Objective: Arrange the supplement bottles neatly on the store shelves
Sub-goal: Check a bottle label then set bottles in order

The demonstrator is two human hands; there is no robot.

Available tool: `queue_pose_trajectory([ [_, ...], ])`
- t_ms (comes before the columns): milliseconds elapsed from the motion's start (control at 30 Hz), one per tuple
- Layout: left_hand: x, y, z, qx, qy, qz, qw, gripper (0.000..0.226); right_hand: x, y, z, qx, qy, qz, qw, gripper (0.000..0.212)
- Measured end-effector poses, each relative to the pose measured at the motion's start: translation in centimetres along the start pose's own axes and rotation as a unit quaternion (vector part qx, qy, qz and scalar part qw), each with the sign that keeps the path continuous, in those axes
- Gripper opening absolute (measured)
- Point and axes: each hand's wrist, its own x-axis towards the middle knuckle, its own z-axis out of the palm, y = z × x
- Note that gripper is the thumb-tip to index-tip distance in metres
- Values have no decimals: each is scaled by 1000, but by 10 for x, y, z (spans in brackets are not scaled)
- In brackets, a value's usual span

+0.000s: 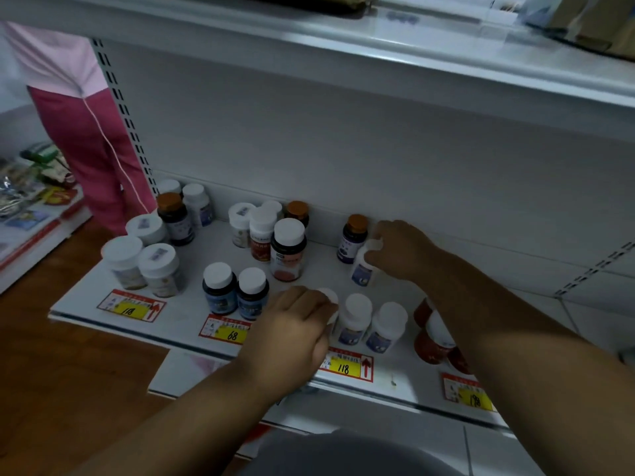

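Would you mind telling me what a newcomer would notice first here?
Two bare hands over a white shelf of supplement bottles: the left hand grips a white-capped bottle near the front edge, the right hand holds another further back. Yellow price tags line the front edge.

Both bare forearms reach up from the lower frame, the left hand [295,324] at centre with fingers curled (knuckles upward), the right hand [400,250] curled farther up, right of centre.
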Motion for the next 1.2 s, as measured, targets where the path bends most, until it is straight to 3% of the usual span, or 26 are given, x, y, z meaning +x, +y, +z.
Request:
queue_pose_trajectory([
  [200, -6, -4, 0, -9, -32, -6, 999, 52, -12, -45, 7, 33, -49, -87, 994, 25],
  [767, -3, 4, -7, -7, -51, -15, 999, 52, -9, -57, 21, 2, -136, -116, 984, 30],
  [833, -3, 5, -10, -11, -45, -12, 999, 50, -2, -54, 12, 28, -92, -94, 991, 27],
  [933, -1, 1, -15, -24, -25, -23, 999, 48, 21, -33, -3, 14, 68, -27, 997, 27],
  [967, 0, 0, -16, -28, -17, -29, 999, 47, 27, -25, -4, 6, 86, -6, 996, 26],
  [1100, 9, -4, -16, -38, 38, -34, 998, 36, 37, -9, 13, 10, 31, 11, 999, 27],
  [1200, 15, -5, -13, -51, 75, -41, 995, 31, 38, -12, 25, 41, 101, 19, 994, 32],
])
